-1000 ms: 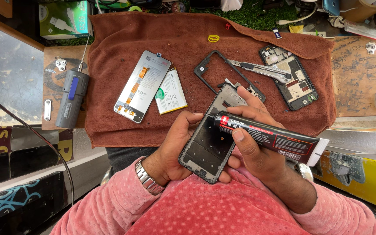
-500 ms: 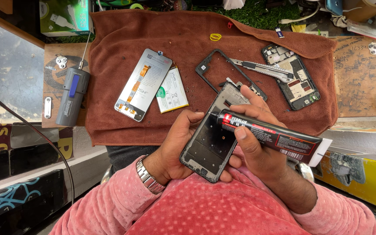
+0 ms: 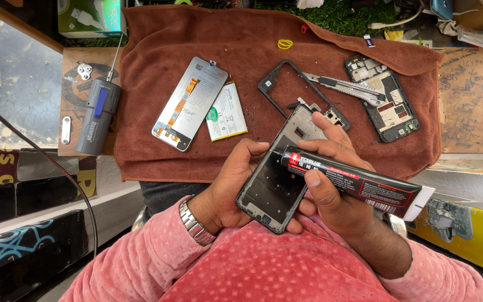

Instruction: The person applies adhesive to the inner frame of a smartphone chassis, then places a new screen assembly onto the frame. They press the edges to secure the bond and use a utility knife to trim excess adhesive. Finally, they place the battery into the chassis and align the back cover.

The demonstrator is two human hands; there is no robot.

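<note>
left hand: cupped under the phone frame, fingers wrapped round its left edge, so the frame sits up off the bench, just over the lap and the near edge of the towel.
right hand: closed around a black glue tube, thumb pressed on top, nozzle end resting right at the frame's upper right edge.
squeeze risk: with the thumb bearing down like that I'd guess too much glue comes out in one go and runs into the frame's inner cutouts.
wobble risk: the frame is only held in one palm, nothing solid under it, so a slip could drag the nozzle off the rim and smear the inside.
drip risk: the pink sleeve and lap are straight below, any blob that falls probably lands there.
towel: brown, spread over the bench just beyond the hands, everything else lies on it.
screen panel: face down on the towel with its orange flex showing, battery touching it on the right.
spare bezel: empty black frame, partly hidden behind the held one.
utility knife: lying across the open phone body, its tip near the bezel, easy to knock when reaching over.
grey tool: off the towel on the left, well apart.
in the way: nothing between tube and frame that I can see.
</note>
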